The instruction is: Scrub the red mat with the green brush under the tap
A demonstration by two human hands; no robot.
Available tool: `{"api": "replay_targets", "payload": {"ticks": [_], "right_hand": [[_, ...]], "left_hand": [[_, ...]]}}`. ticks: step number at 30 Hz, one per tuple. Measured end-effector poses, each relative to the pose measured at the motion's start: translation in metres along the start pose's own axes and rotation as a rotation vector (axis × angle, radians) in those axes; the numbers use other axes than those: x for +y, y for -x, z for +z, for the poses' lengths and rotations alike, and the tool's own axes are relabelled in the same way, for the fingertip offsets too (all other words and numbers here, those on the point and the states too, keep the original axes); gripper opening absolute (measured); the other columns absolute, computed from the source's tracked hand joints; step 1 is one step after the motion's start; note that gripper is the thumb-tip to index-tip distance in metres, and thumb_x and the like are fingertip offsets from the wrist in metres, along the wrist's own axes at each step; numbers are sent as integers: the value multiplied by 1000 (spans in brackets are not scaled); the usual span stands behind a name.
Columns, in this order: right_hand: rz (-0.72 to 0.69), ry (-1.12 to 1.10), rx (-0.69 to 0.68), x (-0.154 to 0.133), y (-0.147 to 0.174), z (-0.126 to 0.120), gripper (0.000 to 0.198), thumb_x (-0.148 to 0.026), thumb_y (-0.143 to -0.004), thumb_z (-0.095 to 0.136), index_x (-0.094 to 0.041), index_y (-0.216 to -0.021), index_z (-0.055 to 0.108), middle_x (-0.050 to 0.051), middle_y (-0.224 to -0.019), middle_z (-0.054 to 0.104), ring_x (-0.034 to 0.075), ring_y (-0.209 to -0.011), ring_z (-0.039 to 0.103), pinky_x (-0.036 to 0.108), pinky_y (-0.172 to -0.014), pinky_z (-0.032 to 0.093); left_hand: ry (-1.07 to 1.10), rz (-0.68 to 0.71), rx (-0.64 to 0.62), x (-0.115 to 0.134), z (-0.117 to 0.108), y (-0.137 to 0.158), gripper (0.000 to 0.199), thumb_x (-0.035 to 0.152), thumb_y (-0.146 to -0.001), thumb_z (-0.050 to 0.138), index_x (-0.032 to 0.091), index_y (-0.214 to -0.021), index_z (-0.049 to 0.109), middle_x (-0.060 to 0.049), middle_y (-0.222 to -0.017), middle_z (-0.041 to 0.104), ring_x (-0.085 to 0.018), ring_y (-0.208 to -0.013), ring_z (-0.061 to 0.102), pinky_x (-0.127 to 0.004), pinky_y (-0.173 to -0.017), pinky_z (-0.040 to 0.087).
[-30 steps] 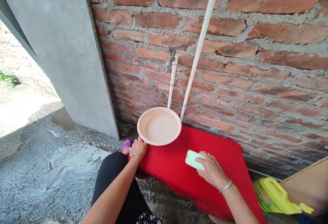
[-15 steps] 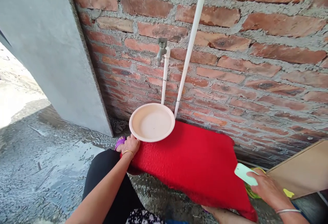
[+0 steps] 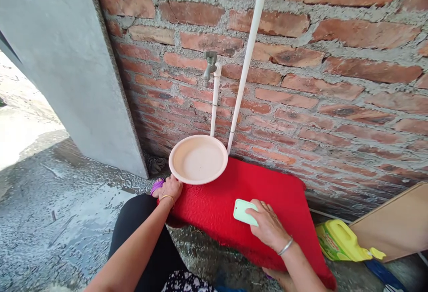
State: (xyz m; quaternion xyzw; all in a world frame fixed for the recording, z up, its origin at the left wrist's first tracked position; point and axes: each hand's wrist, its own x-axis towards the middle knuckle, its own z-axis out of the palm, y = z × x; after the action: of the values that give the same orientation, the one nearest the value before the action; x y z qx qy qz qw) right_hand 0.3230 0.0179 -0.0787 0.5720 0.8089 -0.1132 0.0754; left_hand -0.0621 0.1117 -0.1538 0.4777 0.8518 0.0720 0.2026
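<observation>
A red cloth (image 3: 267, 189) lies spread over a low bench-like support and hangs over its edges. My left hand (image 3: 171, 188) is closed on the cloth's left end, just under the rim of a pale pink basin (image 3: 200, 160); its fingertips are partly hidden. In my right hand (image 3: 267, 225) is a flat mint-green scrubbing brush (image 3: 244, 211), back side up, over the middle of the cloth. Its underside is hidden. The basin sits at the cloth's back left corner, below a tap (image 3: 210, 65).
Behind the cloth rises a brick wall (image 3: 297, 89) with white pipes (image 3: 249, 55). A grey slab (image 3: 76, 73) leans at the left above the wet floor (image 3: 83, 220). To the right are a yellow detergent bottle (image 3: 343, 238), lying tilted, and a tan board (image 3: 394, 220).
My right hand has brought the brush leftward from the cloth's right edge to its middle, uncovering the yellow bottle. My left hand and the basin stay in place.
</observation>
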Motion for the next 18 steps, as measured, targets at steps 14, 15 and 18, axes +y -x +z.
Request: {"api": "replay_targets", "payload": {"ticks": [14, 15, 18], "right_hand": [[460, 97, 227, 238, 158, 51, 42, -25, -58, 67, -36, -95, 84, 15, -113, 79, 47, -98, 76, 64, -85, 57], [464, 101, 246, 235, 158, 51, 43, -25, -57, 67, -36, -95, 84, 15, -114, 79, 47, -99, 76, 65, -86, 57], [350, 42, 239, 186, 132, 46, 54, -21, -64, 64, -33, -113, 85, 14, -127, 77, 42, -111, 74, 58, -102, 56]], "left_hand": [[15, -4, -4, -1, 1, -1, 58, 45, -106, 31, 13, -144, 62, -25, -146, 66, -40, -133, 66, -55, -109, 49], [16, -5, -4, -1, 0, 0, 58, 45, -106, 31, 13, -143, 62, -25, -146, 66, -40, -133, 66, -55, -109, 49], [23, -10, 1, 0, 0, 1, 57, 45, -106, 32, 14, -143, 63, -25, -146, 66, -40, -133, 66, -53, -108, 49]]}}
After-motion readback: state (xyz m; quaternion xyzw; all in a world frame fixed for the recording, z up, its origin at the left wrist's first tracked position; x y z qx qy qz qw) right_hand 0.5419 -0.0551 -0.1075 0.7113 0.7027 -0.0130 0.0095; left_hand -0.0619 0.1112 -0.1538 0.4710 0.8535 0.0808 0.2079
